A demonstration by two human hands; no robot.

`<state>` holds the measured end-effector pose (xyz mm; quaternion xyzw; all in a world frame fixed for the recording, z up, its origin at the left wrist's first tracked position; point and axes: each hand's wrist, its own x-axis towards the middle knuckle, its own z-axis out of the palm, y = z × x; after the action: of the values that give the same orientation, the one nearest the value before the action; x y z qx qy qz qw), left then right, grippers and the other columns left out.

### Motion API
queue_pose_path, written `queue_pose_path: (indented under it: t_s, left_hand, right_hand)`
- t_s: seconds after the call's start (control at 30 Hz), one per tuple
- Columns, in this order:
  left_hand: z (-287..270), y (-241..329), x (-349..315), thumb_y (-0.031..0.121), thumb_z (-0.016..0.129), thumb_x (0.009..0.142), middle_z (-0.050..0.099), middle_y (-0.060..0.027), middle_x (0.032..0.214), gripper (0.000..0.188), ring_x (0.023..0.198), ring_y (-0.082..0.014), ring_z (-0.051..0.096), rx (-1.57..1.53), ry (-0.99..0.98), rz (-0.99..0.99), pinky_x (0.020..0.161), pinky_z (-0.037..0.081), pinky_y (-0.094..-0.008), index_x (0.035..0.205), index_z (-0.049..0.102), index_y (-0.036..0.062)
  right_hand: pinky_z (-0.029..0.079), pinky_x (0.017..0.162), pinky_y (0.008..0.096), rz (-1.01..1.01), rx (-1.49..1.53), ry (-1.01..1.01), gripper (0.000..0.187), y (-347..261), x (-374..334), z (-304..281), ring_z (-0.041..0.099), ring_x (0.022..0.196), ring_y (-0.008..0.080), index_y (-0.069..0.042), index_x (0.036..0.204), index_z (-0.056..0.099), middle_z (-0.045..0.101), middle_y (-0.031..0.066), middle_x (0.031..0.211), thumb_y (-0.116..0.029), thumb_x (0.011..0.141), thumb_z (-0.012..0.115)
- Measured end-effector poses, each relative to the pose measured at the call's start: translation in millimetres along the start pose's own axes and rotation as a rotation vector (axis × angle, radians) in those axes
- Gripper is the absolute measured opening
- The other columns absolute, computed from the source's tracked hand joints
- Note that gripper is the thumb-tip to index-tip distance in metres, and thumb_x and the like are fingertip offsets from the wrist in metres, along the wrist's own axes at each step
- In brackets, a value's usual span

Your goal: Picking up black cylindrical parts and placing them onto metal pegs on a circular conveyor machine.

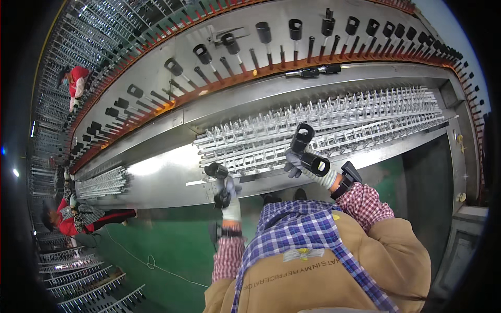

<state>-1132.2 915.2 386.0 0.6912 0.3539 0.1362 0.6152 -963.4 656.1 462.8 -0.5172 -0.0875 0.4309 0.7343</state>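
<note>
My left hand (231, 189), in a grey glove and blurred, is closed round black hollow cylinders; one cylinder (216, 170) points out past the fingers and another (223, 198) lies against the palm side. In my right hand (294, 163), also gloved, are two more black cylinders: the upper one (302, 136) tilts away from me over the metal racks, and the lower one (316, 164) shows its open end toward me. Both hands hover at the near edge of the steel table (162, 167). Under and beyond them lie long silvery racks with rows of prongs (323, 117).
Behind the table runs a curved line of upright rods, several topped with black cylinders (295, 29). Some black pieces (313, 71) rest on the back ledge. More racks (103, 182) lie at the table's left end. Two people in red, one nearer (68, 226) and one farther (78, 78), are at the left.
</note>
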Motion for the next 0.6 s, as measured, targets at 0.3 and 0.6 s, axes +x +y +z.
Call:
queue_pose_path:
  t_s: [0.3, 0.6]
  left_hand:
    - [74, 51, 19, 0.06, 0.039, 0.079, 0.058, -0.0155, 0.082, 0.073, 0.054, -0.0212, 0.058, 0.353, -0.387, -0.239, 0.044, 0.045, -0.0301, 0.12, 0.038, 0.0004]
    - [82, 21, 27, 0.066, 0.036, 0.076, 0.055, -0.0234, 0.098, 0.083, 0.072, -0.0335, 0.059, 1.399, -0.46, 0.099, 0.067, 0.046, -0.0393, 0.12, 0.037, -0.0045]
  right_hand:
    - [0.047, 0.053, 0.0211, 0.022, -0.036, -0.136, 0.036, 8, 1, -25, 0.06, 0.063, 0.0134, -0.004, 0.105, 0.048, 0.059, 0.01, 0.089, -0.025, 0.079, 0.06]
    - [0.045, 0.056, 0.0227, -0.024, -0.215, -0.132, 0.041, 18, 12, -5, 0.058, 0.064, 0.0114, -0.006, 0.119, 0.043, 0.058, 0.007, 0.097, -0.03, 0.086, 0.05]
